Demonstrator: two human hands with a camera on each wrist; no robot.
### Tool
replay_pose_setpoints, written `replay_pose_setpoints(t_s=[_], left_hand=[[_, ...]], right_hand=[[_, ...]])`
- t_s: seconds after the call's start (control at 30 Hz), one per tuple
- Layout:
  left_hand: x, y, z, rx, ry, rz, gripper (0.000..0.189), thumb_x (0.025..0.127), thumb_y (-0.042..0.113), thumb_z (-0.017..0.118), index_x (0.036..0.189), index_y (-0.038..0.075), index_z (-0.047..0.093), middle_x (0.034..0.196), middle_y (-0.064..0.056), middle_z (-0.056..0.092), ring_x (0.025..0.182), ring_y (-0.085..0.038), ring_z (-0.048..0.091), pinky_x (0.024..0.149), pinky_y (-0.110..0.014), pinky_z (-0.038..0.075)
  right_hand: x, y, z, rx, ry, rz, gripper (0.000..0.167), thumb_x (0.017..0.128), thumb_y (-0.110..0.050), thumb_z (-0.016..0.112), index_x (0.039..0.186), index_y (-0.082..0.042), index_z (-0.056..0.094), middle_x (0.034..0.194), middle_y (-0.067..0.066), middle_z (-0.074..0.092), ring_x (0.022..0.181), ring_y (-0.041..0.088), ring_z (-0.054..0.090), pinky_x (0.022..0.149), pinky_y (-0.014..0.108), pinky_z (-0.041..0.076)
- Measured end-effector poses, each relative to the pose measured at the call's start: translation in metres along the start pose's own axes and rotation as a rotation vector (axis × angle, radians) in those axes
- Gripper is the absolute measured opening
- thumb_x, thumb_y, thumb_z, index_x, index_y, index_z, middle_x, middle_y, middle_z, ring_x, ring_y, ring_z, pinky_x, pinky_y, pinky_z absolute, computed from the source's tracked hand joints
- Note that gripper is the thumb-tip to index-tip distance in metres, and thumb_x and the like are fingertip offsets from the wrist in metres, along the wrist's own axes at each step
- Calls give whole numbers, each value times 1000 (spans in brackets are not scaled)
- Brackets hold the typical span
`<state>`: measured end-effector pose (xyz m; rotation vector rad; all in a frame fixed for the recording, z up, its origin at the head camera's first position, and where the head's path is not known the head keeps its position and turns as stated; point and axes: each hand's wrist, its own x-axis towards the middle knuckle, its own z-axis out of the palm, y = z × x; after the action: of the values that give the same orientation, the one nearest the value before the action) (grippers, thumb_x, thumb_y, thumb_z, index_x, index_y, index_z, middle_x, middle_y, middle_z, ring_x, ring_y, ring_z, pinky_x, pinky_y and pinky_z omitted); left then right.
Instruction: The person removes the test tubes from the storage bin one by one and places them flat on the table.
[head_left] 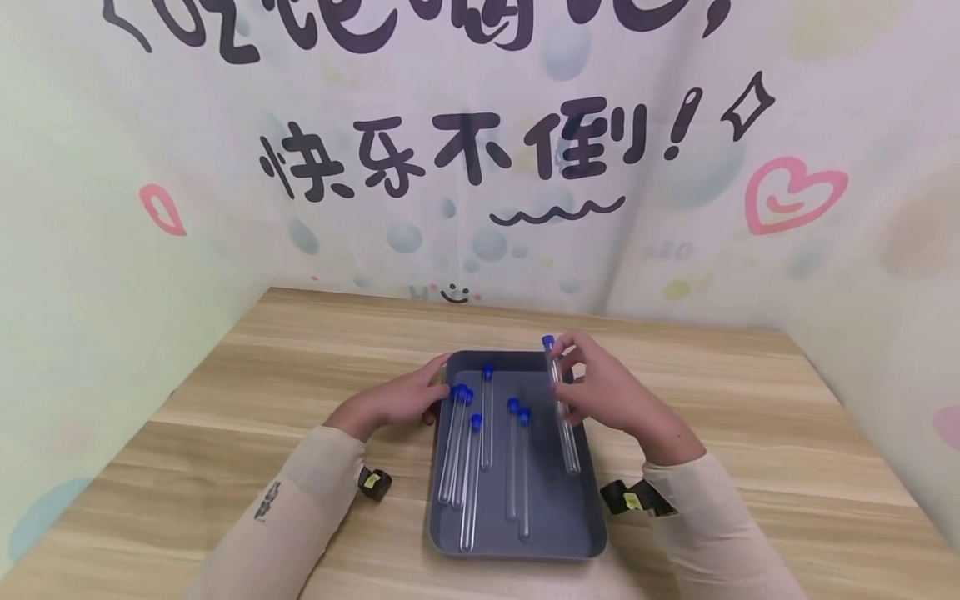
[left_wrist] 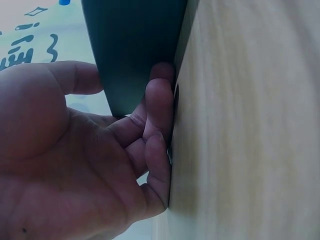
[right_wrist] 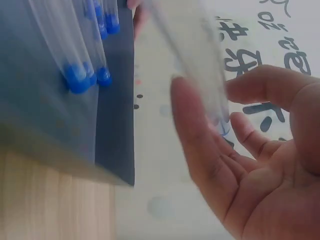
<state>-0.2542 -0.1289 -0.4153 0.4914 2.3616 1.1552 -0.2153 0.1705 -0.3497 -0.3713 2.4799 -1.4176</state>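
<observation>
A grey tray (head_left: 517,546) lies on the wooden table with several clear test tubes (head_left: 487,433) with blue caps in it. My left hand (head_left: 401,400) holds the tray at its far left corner; in the left wrist view the thumb (left_wrist: 82,77) is at the wall's edge and the curled fingers (left_wrist: 159,107) rest low against the outside. Over the tray's right side my right hand (head_left: 603,387) pinches one test tube (head_left: 566,433) between thumb and fingers, tilted with its blue cap up. That tube (right_wrist: 192,50) looks blurred in the right wrist view.
A printed cloth (head_left: 465,242) with dark writing hangs behind the table and along its sides. Bare wooden tabletop (head_left: 750,433) extends left and right of the tray. Inside the tray, the tubes lie in a left cluster and a middle pair, with one farther back.
</observation>
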Motion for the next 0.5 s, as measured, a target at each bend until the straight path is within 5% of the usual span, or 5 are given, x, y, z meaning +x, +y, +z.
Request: replay_pose_setpoints(t_s=[0.3,0.5], left_hand=[[0,-1,0,5,-1,-21,60,109,23,36,162,28,8,88,-8,59,72,-21,59,76,-33,48],[1,-2,1,-10,6,-9,57,109,22,34,162,27,12,71,-5,54,64,-21,55,73,-34,48]], right_hand=[[-8,18,-16,50,52,-7,43,93,0,56,131,-2,35,115,24,46,67,25,64,62,43,60],[-10,29,-23,47,62,-8,45,95,-1,57,133,0,34,115,25,47,67,24,63,62,42,60]])
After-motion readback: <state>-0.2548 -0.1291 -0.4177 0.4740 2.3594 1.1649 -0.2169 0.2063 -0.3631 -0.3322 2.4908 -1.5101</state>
